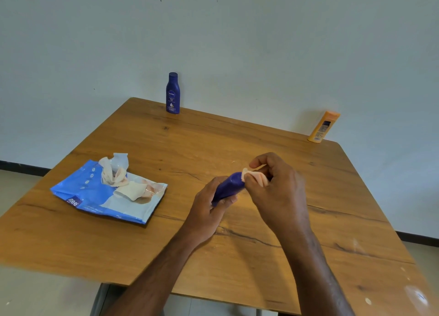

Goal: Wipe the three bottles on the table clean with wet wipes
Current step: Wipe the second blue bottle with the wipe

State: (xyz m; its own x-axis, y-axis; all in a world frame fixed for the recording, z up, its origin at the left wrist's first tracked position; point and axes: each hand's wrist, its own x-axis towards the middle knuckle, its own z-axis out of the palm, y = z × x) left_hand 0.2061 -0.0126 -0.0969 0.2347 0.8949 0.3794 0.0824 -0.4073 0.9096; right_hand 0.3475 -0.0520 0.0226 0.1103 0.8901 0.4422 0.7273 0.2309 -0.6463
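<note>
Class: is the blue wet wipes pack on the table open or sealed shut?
Open. The flap on the wet wipes pack is peeled back and a wipe sticks up out of the opening; another crumpled wipe lies on top.

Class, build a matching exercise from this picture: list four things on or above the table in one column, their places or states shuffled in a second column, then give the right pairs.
Things
1. Nivea bottle
2. orange bottle
3. purple bottle
4. wipes pack

Places or states
A. held in the left hand
B. lying flat, a wipe sticking out
C. upright at the table's far edge
D. at the far right corner

Pairs: 1-C, 2-D, 3-A, 4-B
</note>
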